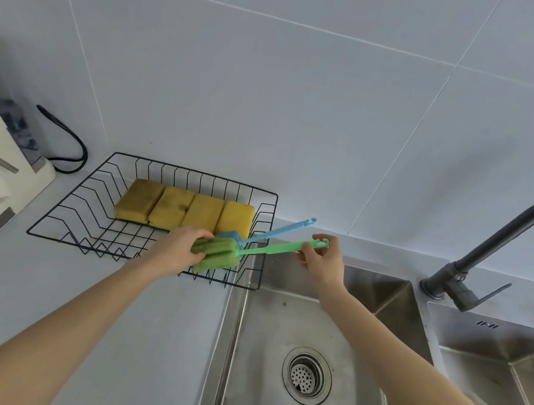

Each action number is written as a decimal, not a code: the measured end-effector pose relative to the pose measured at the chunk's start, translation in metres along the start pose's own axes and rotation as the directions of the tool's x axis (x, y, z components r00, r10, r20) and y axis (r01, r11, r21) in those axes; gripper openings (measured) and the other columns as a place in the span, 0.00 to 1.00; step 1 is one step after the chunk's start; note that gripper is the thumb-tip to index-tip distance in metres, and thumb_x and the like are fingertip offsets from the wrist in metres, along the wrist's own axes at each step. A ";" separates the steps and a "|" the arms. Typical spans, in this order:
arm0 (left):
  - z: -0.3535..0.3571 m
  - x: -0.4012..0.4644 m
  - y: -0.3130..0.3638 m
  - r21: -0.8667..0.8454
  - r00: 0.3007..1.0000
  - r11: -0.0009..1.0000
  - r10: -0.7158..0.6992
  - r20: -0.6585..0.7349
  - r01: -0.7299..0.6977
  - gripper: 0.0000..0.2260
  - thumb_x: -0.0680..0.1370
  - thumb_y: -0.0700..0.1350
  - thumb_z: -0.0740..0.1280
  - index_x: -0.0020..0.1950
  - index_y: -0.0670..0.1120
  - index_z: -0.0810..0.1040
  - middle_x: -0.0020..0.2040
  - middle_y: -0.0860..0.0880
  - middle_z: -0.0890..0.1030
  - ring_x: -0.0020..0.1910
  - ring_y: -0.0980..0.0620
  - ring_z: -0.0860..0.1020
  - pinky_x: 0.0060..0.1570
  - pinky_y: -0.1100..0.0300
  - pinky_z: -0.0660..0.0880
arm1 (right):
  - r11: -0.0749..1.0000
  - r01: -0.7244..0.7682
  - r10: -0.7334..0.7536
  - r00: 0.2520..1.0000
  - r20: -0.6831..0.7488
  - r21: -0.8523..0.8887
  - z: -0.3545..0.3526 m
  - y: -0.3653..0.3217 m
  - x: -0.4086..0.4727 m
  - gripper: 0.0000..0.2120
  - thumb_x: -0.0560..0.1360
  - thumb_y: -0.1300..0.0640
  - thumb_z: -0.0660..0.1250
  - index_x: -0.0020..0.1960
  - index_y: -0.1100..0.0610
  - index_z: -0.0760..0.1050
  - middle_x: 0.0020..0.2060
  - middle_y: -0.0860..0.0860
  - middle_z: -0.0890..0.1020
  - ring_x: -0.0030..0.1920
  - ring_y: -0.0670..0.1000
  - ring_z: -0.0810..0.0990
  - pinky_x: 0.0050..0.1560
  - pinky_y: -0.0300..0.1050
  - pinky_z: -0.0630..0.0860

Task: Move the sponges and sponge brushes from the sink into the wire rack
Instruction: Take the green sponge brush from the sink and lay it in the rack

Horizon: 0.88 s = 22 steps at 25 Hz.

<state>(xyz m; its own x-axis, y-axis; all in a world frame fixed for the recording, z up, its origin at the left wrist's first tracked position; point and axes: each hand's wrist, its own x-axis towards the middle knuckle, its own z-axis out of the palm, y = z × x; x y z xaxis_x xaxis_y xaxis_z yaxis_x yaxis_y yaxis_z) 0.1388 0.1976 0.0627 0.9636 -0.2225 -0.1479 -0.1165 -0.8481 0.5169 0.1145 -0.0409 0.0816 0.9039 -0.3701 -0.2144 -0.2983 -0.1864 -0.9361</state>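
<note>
We have the green sponge brush with its long plastic handle (240,254) held at both ends over the near right corner of the black wire rack (59,216). Our left hand (179,246) is wrapped around the foam head, fingers curled closed on it, while our right hand (321,259) pinches the hooked end of the handle between thumb and fingertips, the remaining fingers loosely bent. We judge the two-ended hold is there to steer the brush in level, so the head lands inside the rack and the handle rests across the rim, as it does for the blue sponge brush (271,234) lying just behind. Four yellow rectangular sponges (185,209) sit side by side at the back of the rack, which leaves the front free for the brushes. The steel sink basin (270,359) shows nothing left to collect, so this looks like the last item.
</note>
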 end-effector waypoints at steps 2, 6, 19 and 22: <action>0.005 0.005 -0.005 0.042 1.000 0.999 -0.004 0.027 0.003 0.18 0.75 0.41 0.66 0.64 0.46 0.72 0.62 0.46 0.77 0.60 0.47 0.75 0.60 0.52 0.73 | 0.999 -0.016 0.016 1.000 0.011 -0.033 0.002 0.005 0.003 0.08 0.77 0.63 0.61 0.53 0.54 0.66 0.34 0.47 0.77 0.20 0.32 0.76 0.25 0.24 0.73; 0.014 0.014 -0.008 0.095 0.997 0.995 -0.023 0.068 0.016 0.17 0.74 0.41 0.67 0.63 0.45 0.72 0.63 0.46 0.76 0.61 0.47 0.75 0.58 0.52 0.73 | 0.997 -0.058 0.059 0.998 0.024 -0.043 0.002 0.016 0.000 0.06 0.77 0.62 0.61 0.52 0.56 0.66 0.37 0.49 0.77 0.29 0.38 0.79 0.32 0.29 0.75; 0.023 0.029 -0.003 0.301 0.981 0.948 -0.145 0.132 0.100 0.17 0.74 0.43 0.65 0.63 0.51 0.72 0.62 0.48 0.78 0.58 0.47 0.76 0.53 0.54 0.74 | 0.972 0.015 0.007 0.996 0.093 -0.233 -0.005 0.016 -0.005 0.09 0.76 0.60 0.65 0.55 0.58 0.70 0.52 0.59 0.82 0.39 0.48 0.77 0.32 0.31 0.70; 0.019 0.025 -0.008 0.209 0.974 0.973 -0.141 0.177 0.103 0.20 0.74 0.42 0.66 0.65 0.49 0.71 0.64 0.47 0.76 0.60 0.47 0.76 0.57 0.53 0.76 | 0.964 0.006 0.028 0.992 0.123 -0.267 -0.010 0.013 -0.005 0.14 0.76 0.59 0.65 0.61 0.59 0.71 0.51 0.56 0.79 0.38 0.45 0.75 0.31 0.30 0.69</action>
<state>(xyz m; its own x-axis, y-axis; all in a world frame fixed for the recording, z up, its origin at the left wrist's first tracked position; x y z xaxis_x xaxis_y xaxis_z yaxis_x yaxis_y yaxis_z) 0.1589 0.1898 0.0392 0.9125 -0.1824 -0.3661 -0.0645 -0.9480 0.3116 0.1033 -0.0507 0.0727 0.9260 -0.2603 -0.2733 -0.3640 -0.4249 -0.8288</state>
